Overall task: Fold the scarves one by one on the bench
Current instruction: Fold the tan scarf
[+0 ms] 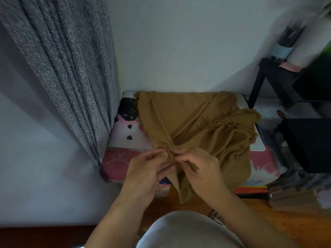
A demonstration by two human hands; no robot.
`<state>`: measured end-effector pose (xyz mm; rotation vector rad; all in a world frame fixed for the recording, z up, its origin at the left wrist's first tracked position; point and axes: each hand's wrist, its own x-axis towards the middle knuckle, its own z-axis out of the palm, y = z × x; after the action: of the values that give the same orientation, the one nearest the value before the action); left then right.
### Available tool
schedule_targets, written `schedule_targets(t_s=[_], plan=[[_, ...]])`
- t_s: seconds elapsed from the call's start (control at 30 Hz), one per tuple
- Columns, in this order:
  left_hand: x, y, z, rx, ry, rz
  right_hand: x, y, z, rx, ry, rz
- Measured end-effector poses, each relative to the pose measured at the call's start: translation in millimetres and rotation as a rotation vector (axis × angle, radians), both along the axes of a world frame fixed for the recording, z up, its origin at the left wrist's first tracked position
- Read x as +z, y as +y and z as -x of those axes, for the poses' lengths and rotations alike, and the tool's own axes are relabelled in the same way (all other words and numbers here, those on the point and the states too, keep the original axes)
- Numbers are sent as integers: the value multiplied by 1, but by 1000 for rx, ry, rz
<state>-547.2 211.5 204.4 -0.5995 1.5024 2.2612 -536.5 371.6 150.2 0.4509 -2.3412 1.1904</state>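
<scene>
Over the bench's (116, 163) front edge, both hands pinch 1 bunched bit of the mustard scarf (188, 119), left hand (148, 170) and right hand (200, 167) nearly touching. Probably best to slide them apart along the hem so it flattens before folding; the rest sprawls across the bench top.

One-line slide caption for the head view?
Both hands, left and right, pinch a bunched edge of the brown scarf spread over the bench.

Count, one moment: 1 brown scarf (193, 120); 1 bench (118, 163); 2 hands, left hand (148, 174) and right hand (200, 169); 1 grey curtain (68, 68), left; 1 black shelf (279, 81), far right.
</scene>
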Motion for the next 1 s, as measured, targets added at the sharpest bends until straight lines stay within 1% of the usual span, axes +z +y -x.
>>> schedule_targets(t_s=[0.2,0.33,0.43,0.53,0.63,0.7,0.8,0.87,1.0], plan=[[2,-6,5,-99,-7,29,4,1,-2,36,98,-134],[1,-9,5,-173,29,38,10,0,-2,52,168,-217],[-4,-12,7,-149,4,21,9,-3,-3,59,166,-215],[-4,-9,11,-92,-12,25,7,-8,-4,10,108,-176],[10,-2,21,-85,110,156,13,-8,1,-87,9,-93],[26,4,32,-89,241,250,15,0,10,-147,-62,-93],[52,10,49,-75,443,324,12,13,21,-219,-213,-106],[64,11,60,-54,522,331,12,23,25,-311,-267,-85],[88,14,76,-50,563,259,20,54,25,-472,-302,-57]])
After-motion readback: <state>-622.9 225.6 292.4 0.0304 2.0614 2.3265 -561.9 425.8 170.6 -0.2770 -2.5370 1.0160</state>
